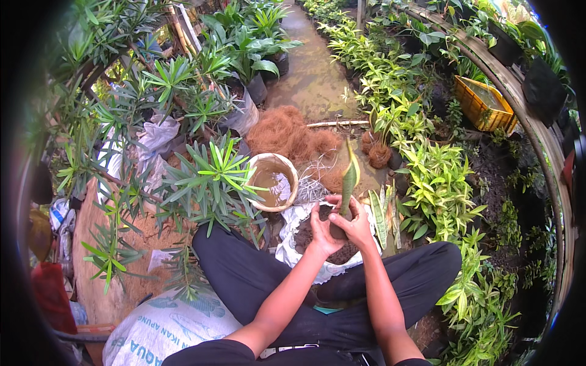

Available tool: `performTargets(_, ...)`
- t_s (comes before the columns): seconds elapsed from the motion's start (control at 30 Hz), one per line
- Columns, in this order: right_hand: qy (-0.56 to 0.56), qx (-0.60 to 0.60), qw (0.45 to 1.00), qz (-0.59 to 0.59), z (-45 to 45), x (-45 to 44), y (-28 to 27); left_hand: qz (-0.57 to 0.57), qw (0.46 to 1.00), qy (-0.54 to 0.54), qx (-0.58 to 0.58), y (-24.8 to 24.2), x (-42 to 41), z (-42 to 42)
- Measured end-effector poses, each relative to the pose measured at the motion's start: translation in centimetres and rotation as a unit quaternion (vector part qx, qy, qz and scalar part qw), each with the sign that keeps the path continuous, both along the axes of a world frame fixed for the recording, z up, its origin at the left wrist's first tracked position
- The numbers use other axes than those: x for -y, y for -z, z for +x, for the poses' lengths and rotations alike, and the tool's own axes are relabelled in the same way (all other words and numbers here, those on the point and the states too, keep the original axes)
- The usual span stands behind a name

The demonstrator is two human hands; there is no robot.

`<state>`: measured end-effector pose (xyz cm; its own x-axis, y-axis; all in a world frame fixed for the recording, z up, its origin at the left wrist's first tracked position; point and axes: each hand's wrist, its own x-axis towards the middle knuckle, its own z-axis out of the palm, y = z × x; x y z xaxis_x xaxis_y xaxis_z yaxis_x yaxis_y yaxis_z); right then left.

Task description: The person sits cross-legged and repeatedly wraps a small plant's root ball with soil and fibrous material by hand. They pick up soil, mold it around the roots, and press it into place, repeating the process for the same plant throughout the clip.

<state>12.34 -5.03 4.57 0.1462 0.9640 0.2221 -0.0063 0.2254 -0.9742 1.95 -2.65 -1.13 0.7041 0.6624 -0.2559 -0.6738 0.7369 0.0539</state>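
Note:
Both of my hands cup a ball of dark soil (338,231) above an opened white sack (289,256). A snake plant cutting (349,183) with yellow leaf edges stands upright out of the ball. My left hand (324,235) supports the ball from the left side. From the right, my right hand (355,222) wraps it, its thumb pressed near the base of the leaf. Loose dark soil (306,235) fills the sack below. Parts of the ball are hidden by my fingers.
A bucket of water (273,183) stands left of the sack. Beyond lie brown coconut fibre (279,130) and pale plastic strings (313,183). Cut snake plant leaves (379,217) lie at right, near finished-looking fibre-wrapped balls (379,154). Leafy plants (435,183) line the right; branches (215,169) overhang the left.

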Motion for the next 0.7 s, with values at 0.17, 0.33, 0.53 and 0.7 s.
performTargets(0.17,-0.005,0.005,0.992,-0.125,1.0,-0.2,3.5,-0.004,0.997,-0.010,-0.079,-0.1,0.6,1.0)
performTargets(0.33,0.108,0.005,0.990,-0.091,-0.4,-0.3,2.5,-0.037,0.997,-0.069,-0.027,-0.5,1.3,0.4)
performTargets(0.53,0.062,-0.031,0.995,-0.078,-0.1,-0.9,3.9,-0.053,0.994,-0.097,-0.021,0.2,0.5,0.3)
performTargets(0.7,-0.025,-0.040,0.997,-0.059,-0.5,-0.2,2.0,0.040,0.999,-0.028,0.005,-0.8,0.5,0.2)
